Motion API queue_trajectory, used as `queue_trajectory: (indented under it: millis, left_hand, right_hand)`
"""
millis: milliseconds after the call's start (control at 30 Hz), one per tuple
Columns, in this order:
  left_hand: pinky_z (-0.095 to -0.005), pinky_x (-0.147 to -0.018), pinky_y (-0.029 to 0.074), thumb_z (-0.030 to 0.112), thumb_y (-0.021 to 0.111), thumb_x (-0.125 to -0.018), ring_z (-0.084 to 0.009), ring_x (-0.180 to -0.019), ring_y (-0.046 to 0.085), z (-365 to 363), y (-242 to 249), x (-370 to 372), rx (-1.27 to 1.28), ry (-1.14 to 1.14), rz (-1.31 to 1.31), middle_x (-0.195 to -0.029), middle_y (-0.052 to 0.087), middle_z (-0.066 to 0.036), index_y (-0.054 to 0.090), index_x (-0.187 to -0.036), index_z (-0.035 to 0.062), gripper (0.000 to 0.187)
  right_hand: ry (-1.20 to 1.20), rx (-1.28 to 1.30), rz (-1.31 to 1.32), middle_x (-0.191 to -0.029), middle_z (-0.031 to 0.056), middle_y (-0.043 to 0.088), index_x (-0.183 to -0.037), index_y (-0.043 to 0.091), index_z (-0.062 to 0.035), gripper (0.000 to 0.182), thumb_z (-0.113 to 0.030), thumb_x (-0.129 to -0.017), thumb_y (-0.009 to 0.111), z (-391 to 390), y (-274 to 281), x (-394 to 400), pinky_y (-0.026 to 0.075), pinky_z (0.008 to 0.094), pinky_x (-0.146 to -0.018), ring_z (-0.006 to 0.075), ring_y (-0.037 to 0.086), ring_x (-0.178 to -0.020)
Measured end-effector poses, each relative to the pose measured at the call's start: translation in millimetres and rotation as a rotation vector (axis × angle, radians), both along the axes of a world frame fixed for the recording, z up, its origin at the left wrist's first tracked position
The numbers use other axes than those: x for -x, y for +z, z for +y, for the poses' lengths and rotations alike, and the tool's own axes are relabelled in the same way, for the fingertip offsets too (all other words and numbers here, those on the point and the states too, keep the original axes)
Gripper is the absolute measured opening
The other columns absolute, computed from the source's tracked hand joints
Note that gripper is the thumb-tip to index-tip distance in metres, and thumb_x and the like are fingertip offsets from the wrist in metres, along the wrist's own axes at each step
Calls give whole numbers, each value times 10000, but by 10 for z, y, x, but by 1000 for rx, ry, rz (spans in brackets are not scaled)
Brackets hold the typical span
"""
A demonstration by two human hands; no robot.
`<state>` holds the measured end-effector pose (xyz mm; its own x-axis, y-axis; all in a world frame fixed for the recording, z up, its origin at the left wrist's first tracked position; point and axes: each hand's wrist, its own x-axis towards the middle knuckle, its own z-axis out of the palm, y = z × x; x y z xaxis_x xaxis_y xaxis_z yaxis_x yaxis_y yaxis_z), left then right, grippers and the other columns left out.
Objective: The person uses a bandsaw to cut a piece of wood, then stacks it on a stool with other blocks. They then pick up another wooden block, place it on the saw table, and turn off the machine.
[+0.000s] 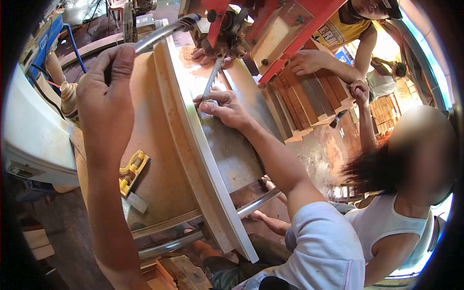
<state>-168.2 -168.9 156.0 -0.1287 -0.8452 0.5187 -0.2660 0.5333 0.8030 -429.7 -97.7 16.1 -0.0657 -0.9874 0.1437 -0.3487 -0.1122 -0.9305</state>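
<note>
My left hand (108, 89), raised over the left side of the table, is closed around the end of a long shiny metal wrench (166, 33). The wrench's far end points up to the right. My right hand (223, 107) grips the lower end of a second silver wrench (213, 77). Its upper end is right at the metal spindle (220, 50) under a red machine frame (215, 21). Another person's fingers (199, 55) show beside the spindle. A pale straight fence (191, 116) runs along the table, to the left of my right hand.
A yellow-handled tool (133, 169) lies on the brown tabletop (169, 188). A bottle (68, 96) stands at the left edge. Wooden boards (309, 99) lie beyond the machine, with a co-worker's hand (309, 63) over them. Another person (386, 208) sits close on the right.
</note>
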Motion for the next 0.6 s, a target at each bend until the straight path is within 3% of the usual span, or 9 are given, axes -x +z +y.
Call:
queue_trajectory:
  millis: [400,500,600]
  left_hand:
    - [-251,-751,455,369,584,-999,-97,-806,545,-102,-9,56,150,-153,56,-846,645,-40,674,-1080,-14,401]
    - [-245,-754,453,346,597,-996,-91,-814,543,-68,21,13,105,-90,25,-871,650,-24,675,-1086,-8,373]
    - [-241,-751,453,337,592,-1000,-82,-819,541,-46,-49,73,100,-114,48,-875,651,-19,678,-1086,-1,360]
  right_hand:
    - [7,49,13,-978,97,666,-1089,757,-100,366,-385,-860,742,-16,-11,0,437,346,-923,205,578,-1004]
    - [37,39,6,-1005,51,678,-1126,719,-18,349,-281,-897,731,-11,25,3,444,306,-913,158,569,-994]
    - [48,58,76,-1003,58,683,-1113,726,-22,336,-281,-898,729,-1,69,1,444,313,-914,159,565,-993]
